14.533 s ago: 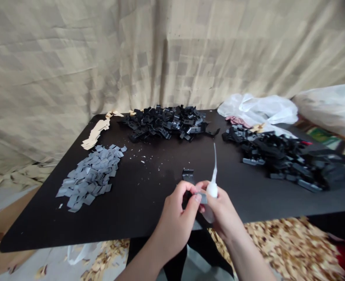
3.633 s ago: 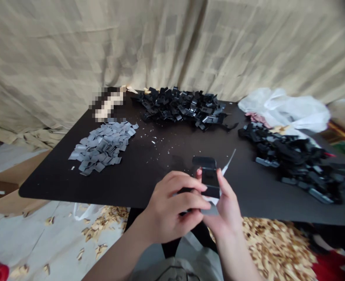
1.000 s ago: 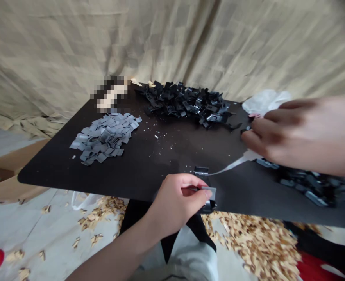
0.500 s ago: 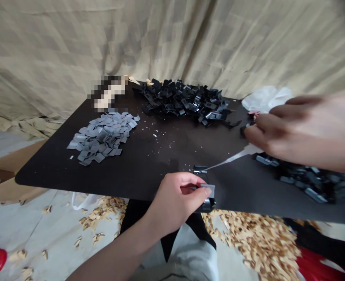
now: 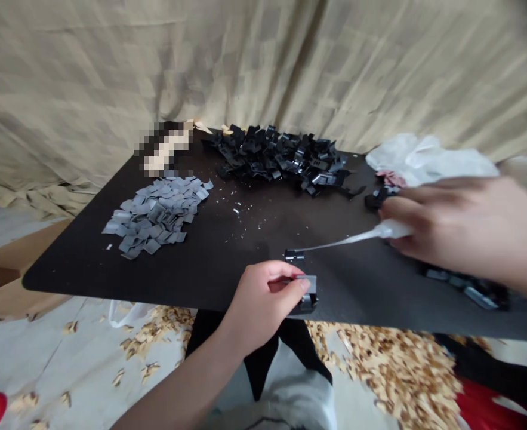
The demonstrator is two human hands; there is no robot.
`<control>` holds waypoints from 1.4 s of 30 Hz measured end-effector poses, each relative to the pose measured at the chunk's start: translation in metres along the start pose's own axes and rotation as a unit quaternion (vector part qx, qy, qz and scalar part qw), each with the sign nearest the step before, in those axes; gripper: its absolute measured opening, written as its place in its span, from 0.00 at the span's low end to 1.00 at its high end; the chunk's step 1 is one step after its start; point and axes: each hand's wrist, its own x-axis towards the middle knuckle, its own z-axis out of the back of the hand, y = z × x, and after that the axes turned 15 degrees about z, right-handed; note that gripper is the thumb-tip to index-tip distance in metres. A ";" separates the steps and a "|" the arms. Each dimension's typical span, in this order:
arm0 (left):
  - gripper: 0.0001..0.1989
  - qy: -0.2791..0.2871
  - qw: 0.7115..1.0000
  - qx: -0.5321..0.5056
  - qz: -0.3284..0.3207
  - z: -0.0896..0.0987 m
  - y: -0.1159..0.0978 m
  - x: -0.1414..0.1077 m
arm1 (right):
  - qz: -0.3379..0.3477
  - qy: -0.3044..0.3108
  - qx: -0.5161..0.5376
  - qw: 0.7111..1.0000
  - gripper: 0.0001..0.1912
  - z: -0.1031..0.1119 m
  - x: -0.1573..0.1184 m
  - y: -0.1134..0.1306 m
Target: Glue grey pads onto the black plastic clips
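At three o'clock the right hand gripped a bottle, seemingly to aim it; the left hand pinched a pad.

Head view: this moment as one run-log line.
left hand: pinching gray rectangular piece | right hand: holding white long-nozzled applicator | nozzle tip: at black bracket far end, contact unclear

One bottle, one grey heap, two black heaps (apparently).
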 end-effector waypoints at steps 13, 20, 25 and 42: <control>0.08 -0.035 0.995 0.059 -0.066 0.004 0.006 0.014 | -0.245 0.085 0.650 0.714 0.17 -0.110 -0.110 0.057; 0.05 -0.133 0.981 0.068 -0.124 -0.003 0.013 0.009 | -0.259 0.029 0.603 0.754 0.17 -0.112 -0.116 0.058; 0.05 -0.203 0.968 0.053 -0.139 0.001 0.008 0.002 | -0.237 -0.010 0.486 0.841 0.18 -0.119 -0.121 0.060; 0.08 -0.215 0.970 0.033 -0.112 0.013 -0.003 0.021 | -0.187 -0.051 0.400 0.896 0.16 -0.106 -0.120 0.086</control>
